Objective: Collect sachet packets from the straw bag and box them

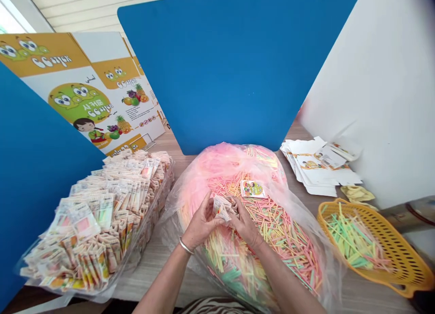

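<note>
My left hand [200, 223] and my right hand [245, 223] meet over a big clear plastic bag [306, 223] full of thin pastel sticks [288, 241]. Between them they grip a small bundle of printed paper packets [222, 207], fingers curled round it from both sides. A silver bangle [186, 247] is on my left wrist. One printed packet [252, 188] lies loose on the sticks just behind my right hand.
A clear tray [136, 250] heaped with several filled packets sits at the left. A yellow basket [404, 277] with sticks stands at the right, flat printed cartons [316, 166] behind it. Blue dividers [238, 65] and a printed cardboard box [88, 96] stand at the back.
</note>
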`<state>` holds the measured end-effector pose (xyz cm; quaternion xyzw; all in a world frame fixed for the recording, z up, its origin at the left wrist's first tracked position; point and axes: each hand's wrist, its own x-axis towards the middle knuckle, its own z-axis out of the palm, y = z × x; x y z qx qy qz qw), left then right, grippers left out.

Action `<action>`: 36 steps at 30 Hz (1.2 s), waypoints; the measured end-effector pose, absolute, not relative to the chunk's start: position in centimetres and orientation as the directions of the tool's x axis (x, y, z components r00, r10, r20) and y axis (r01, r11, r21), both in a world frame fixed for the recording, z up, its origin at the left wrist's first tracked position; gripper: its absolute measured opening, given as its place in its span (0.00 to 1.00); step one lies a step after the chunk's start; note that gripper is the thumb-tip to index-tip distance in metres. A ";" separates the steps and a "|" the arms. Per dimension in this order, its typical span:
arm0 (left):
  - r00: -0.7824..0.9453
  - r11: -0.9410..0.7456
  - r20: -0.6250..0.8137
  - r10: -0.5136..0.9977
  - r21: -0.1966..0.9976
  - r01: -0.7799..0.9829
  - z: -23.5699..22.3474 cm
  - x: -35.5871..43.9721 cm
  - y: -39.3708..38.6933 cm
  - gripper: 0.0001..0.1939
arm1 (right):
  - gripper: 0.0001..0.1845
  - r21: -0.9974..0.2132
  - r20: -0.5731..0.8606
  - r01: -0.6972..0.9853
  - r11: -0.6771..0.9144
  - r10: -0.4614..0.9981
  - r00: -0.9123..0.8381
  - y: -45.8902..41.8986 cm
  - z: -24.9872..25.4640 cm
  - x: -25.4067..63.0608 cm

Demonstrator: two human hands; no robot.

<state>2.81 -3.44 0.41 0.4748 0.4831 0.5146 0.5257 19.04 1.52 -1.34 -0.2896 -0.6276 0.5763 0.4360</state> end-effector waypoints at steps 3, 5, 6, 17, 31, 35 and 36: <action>-0.023 0.061 -0.062 0.998 0.996 -0.063 0.4 2.5 -3.9 0.52 | 0.25 -0.962 0.252 -0.219 0.160 0.826 -0.504 1.2 -1.3 19.4; -0.031 0.059 -0.061 0.998 0.997 -0.050 0.2 2.5 -3.8 0.47 | 0.35 -0.958 0.245 -0.262 0.113 0.795 -0.555 1.1 -1.6 19.6; -0.029 0.045 -0.046 0.999 0.998 -0.036 0.1 2.6 -3.7 0.42 | 0.39 -0.958 0.235 -0.273 0.087 0.786 -0.572 1.1 -1.9 19.6; 0.026 -0.139 0.140 0.990 0.990 -0.026 2.4 5.9 -1.5 0.28 | 0.26 -0.966 0.228 -0.197 0.165 0.904 -0.362 2.8 -0.6 20.6; -0.058 0.074 -0.060 0.997 0.958 0.277 0.0 6.3 1.1 0.44 | 0.22 -0.978 0.070 -0.204 0.041 0.988 -0.137 4.4 -4.6 20.7; -0.027 0.036 -0.029 0.999 0.932 0.360 0.2 6.4 0.7 0.25 | 0.25 -0.968 -0.063 -0.224 -0.111 0.976 -0.209 5.0 -4.6 21.2; -0.025 0.043 -0.037 0.999 0.932 0.359 0.3 6.5 0.5 0.24 | 0.26 -0.964 -0.081 -0.225 -0.139 0.965 -0.249 5.0 -4.4 21.6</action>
